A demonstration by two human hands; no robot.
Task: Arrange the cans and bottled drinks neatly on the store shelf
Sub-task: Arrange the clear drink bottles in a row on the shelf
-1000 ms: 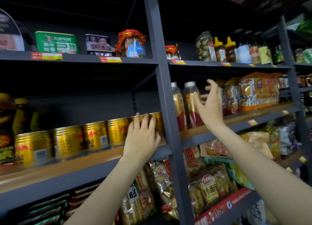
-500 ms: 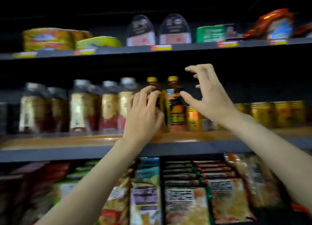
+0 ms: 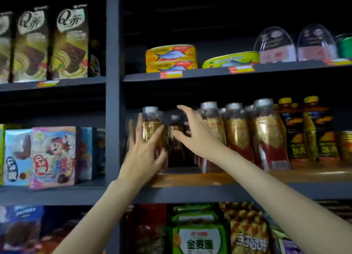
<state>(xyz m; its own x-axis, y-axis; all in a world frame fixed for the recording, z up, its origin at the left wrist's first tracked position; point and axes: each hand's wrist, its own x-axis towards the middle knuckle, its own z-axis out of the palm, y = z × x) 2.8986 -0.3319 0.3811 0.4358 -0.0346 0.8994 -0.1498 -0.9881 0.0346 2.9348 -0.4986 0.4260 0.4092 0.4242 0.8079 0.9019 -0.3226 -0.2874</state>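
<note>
A dim store aisle: dark grey metal shelving [image 3: 112, 82] with a wood-toned board [image 3: 219, 177] carrying bottled drinks, price tags [image 3: 242, 69] clipped to the shelf edge above. On that upper level sit stacked yellow fish tins [image 3: 171, 57], a flat green tin [image 3: 231, 59] and two clear domed packs [image 3: 275, 45]. Left of the upright, cartoon-printed snack boxes [image 3: 53, 156] stand below brown-and-cream cartons [image 3: 69, 42]; snack bags [image 3: 200, 234] fill the bottom tier.

Both bare arms reach up to the middle shelf. The left hand [image 3: 142, 152] wraps its fingers round the lower body of a clear amber bottle [image 3: 151, 128] with a pale cap, standing upright at the row's left end, hard against the upright. Just right of that grip, a darker bottle [image 3: 175, 137] stands further back in a gap. The right hand [image 3: 192, 133] hovers in front of that gap, fingers spread and loosely bent, holding nothing; whether its fingertips touch the dark bottle cannot be told. Beyond the right hand, more amber bottles with red labels [image 3: 266, 133] stand close together, then black-and-yellow bottles [image 3: 312, 131] with orange caps.
</note>
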